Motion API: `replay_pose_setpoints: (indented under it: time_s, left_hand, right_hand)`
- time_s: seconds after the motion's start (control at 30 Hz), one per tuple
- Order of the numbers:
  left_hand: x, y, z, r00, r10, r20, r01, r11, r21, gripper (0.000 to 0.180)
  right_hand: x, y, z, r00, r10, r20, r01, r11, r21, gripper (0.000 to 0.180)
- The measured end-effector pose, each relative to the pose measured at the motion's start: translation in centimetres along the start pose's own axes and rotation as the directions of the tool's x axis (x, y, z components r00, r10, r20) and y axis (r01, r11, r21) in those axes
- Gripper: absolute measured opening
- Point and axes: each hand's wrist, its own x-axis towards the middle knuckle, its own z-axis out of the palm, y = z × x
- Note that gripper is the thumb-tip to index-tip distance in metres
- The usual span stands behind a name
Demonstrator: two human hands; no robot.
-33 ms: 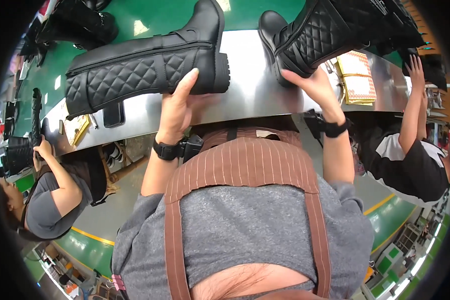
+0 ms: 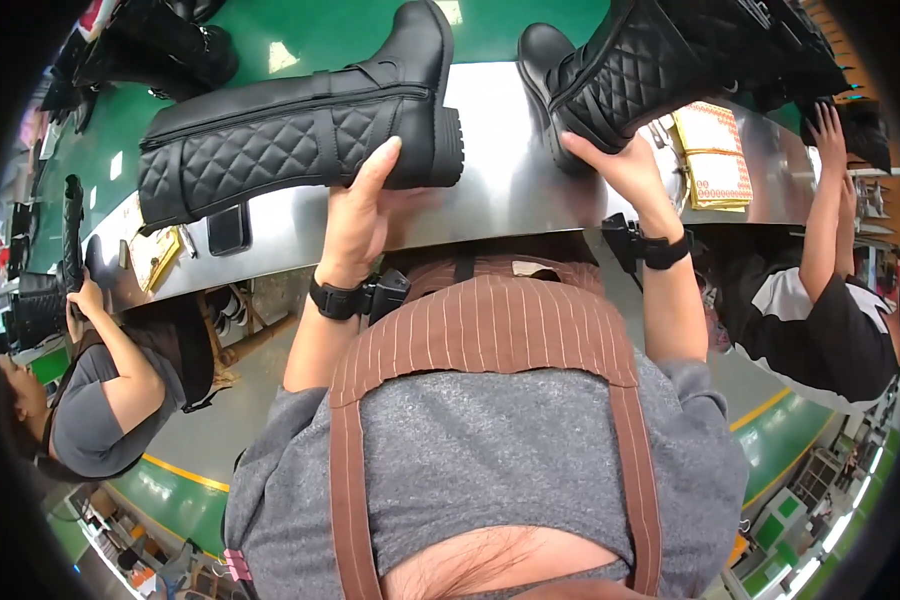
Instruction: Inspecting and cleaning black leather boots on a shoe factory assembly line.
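Left hand (image 2: 360, 215) grips a tall black boot (image 2: 300, 130) at the heel/sole end, fingers stretched up along the sole side w/ the index tip near the ankle, thumb side tucked under; hand is closed around the boot's lower part, not flat. That boot lies on its side, shaft pointing to the person's left, quilted panel facing up, block heel toward the middle of the metal table (image 2: 510, 190). Can't tell if it rests on the table or is lifted just off it.

Right hand (image 2: 620, 165) holds a second black boot (image 2: 650, 60) from below, fingers curled up against the quilted shaft near the ankle, palm under it. This boot is tilted, toe end pointing toward the table centre, shaft running off to the upper right. Toe looks to touch the table top; not sure.

Both wrists carry black bands w/ a small black box on each. Person wears a grey shirt & a brown striped apron (image 2: 490, 350).

On the table: a dark phone (image 2: 228, 230) just below the left boot's shaft, yellow-ish paper packs (image 2: 715, 160) to the right of the right boot. More black boots (image 2: 160, 45) lie further back at upper left.

A co-worker in a grey top (image 2: 90, 420) stands at left, hand on another boot. Another co-worker in a black & white top (image 2: 830, 330) at right reaches an arm up to the table edge.
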Motion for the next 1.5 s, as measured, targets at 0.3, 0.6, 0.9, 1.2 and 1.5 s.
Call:
replay_pose_setpoints:
  time_s: [0.3,0.6,0.9,1.2,1.5]
  left_hand:
    - [1.0,-0.3,0.2,0.994,0.055,0.091,-0.044,0.992,-0.118,0.038]
    - [1.6,-0.2,1.2,0.968,0.057,0.243,-0.025,0.991,-0.133,0.049]
    - [1.5,0.5,1.4,0.966,-0.01,0.258,0.065,0.976,-0.206,0.041]
    - [0.5,1.5,1.3,0.99,-0.08,0.114,0.012,0.864,0.504,0.053]
    - [8.0,0.7,1.4,0.927,0.221,0.302,-0.236,0.972,0.014,0.065]
  right_hand:
    - [-0.9,-1.2,1.4,0.982,0.123,0.142,-0.184,0.475,0.86,0.032]
    - [-1.7,-3.5,4.3,0.99,-0.084,0.111,-0.075,0.348,0.935,0.043]
    - [-1.3,-2.8,5.0,0.96,-0.178,0.215,-0.144,0.342,0.928,0.048]
    - [-1.6,-3.7,6.5,0.958,-0.263,-0.116,0.287,0.86,0.422,0.041]
    - [5.1,-0.9,4.7,0.927,-0.37,0.065,0.067,0.333,0.941,0.075]
